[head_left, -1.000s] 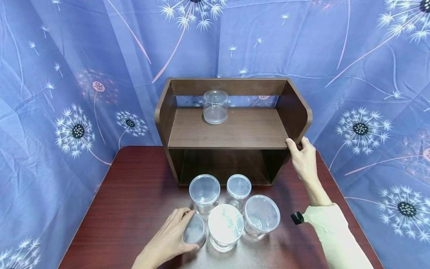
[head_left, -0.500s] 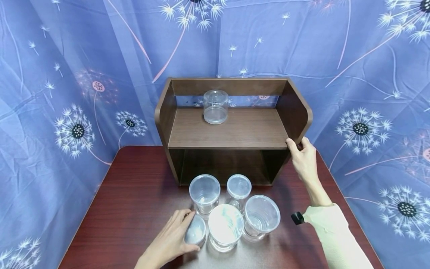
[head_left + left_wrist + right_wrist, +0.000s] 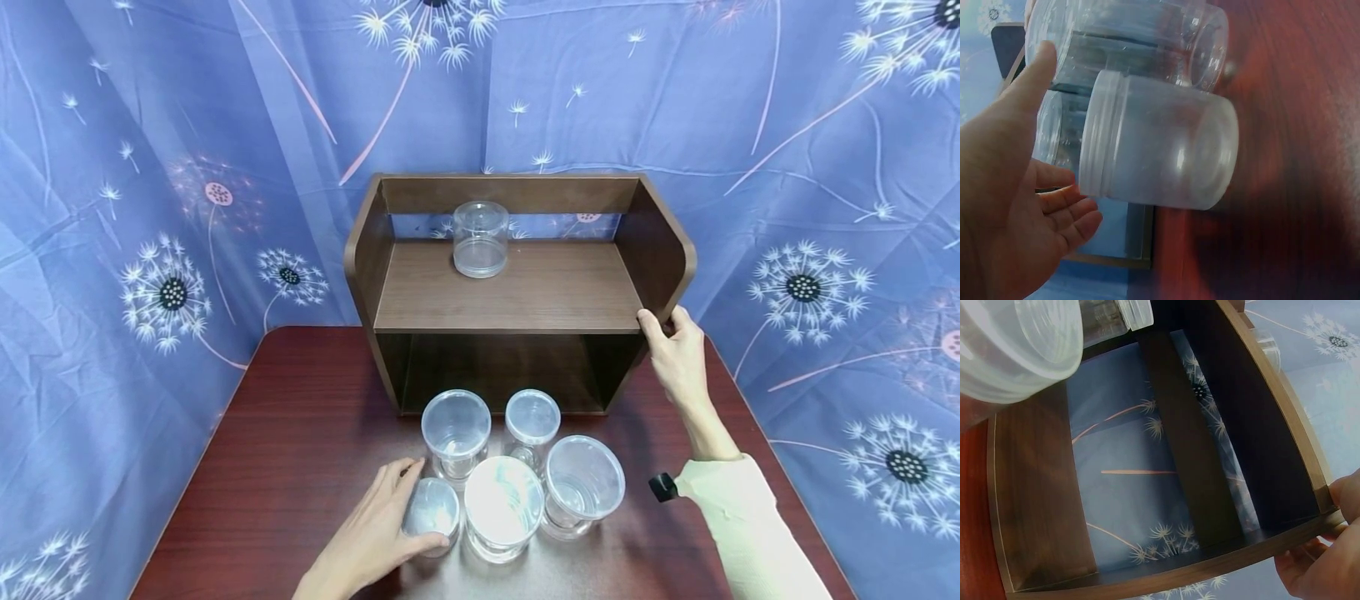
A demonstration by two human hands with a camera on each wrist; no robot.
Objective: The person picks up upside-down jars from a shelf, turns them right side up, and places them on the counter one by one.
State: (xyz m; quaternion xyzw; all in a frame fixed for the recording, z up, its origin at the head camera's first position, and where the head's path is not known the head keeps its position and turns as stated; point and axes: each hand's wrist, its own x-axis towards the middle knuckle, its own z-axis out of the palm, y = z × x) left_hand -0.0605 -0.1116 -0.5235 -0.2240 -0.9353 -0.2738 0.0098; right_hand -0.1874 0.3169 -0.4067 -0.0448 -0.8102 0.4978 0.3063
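My left hand [image 3: 375,521] lies around the left side of a small clear plastic jar [image 3: 433,510] with a pale lid. In the left wrist view, that jar [image 3: 1163,144] stands on the table; the thumb is spread away from it and the fingertips [image 3: 1088,225] are at its lid edge. My right hand [image 3: 675,354] grips the right side of a brown two-tier shelf [image 3: 510,292], thumb at the front edge of the upper board. In the right wrist view, fingers [image 3: 1300,559] curl round the outside of the shelf's side panel [image 3: 1179,569].
Several other lidded clear jars stand close together: a wide one [image 3: 504,504], one at the right [image 3: 585,479], a narrow one [image 3: 532,417] and one at the back left [image 3: 456,425]. Another jar [image 3: 481,240] sits on the upper board. A dark red table [image 3: 300,400] lies beneath.
My left fingers have spread a little wider around the small jar, and the jar has shifted slightly left. My right hand and the shelf stay in place.
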